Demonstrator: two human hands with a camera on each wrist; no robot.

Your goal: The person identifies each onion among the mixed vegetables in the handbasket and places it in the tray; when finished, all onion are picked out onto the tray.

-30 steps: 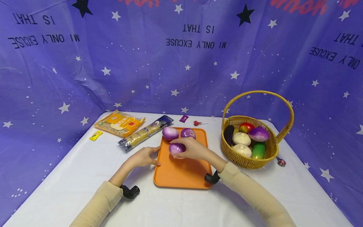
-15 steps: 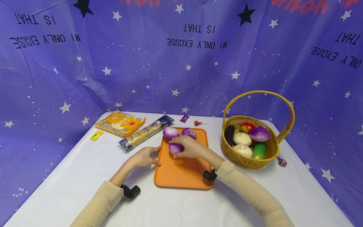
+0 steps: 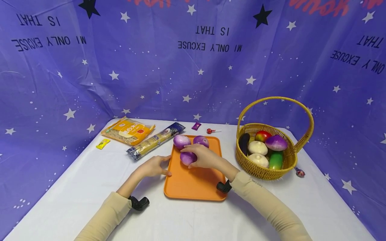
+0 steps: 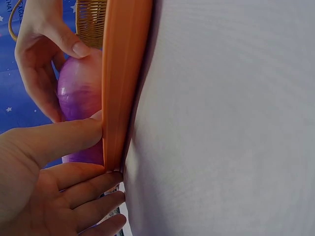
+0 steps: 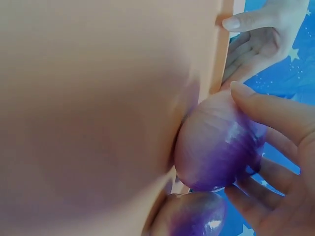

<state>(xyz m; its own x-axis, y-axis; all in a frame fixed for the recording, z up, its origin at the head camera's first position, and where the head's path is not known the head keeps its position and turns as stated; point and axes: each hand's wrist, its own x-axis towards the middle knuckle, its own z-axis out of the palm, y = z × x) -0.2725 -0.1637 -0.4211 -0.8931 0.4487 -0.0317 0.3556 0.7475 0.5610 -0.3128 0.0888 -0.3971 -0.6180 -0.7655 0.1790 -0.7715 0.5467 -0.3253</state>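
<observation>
My right hand [image 3: 205, 156] grips a purple onion [image 3: 187, 158] over the orange tray [image 3: 196, 188], thumb on one side and fingers on the other. In the right wrist view the onion [image 5: 216, 142] sits close against the tray surface, a second one right beside it. Two more purple onions, one at the far left [image 3: 181, 142] and one [image 3: 201, 141] to its right, lie at the tray's far end. My left hand [image 3: 153, 166] touches the tray's left edge. Its thumb is at the rim and its fingers are extended, as the left wrist view shows.
Right of the tray stands a wicker basket [image 3: 265, 173] of vegetables with a tall handle. A noodle pack [image 3: 155, 141] lies left of the tray, an orange food bag [image 3: 128, 131] behind it. A lollipop [image 3: 210, 131] and wrapped candies [image 3: 196, 126] are scattered about.
The onion in my right hand has turned slightly and shows more deep purple, with only a small shift of the hand. My left hand stays at the tray edge.
</observation>
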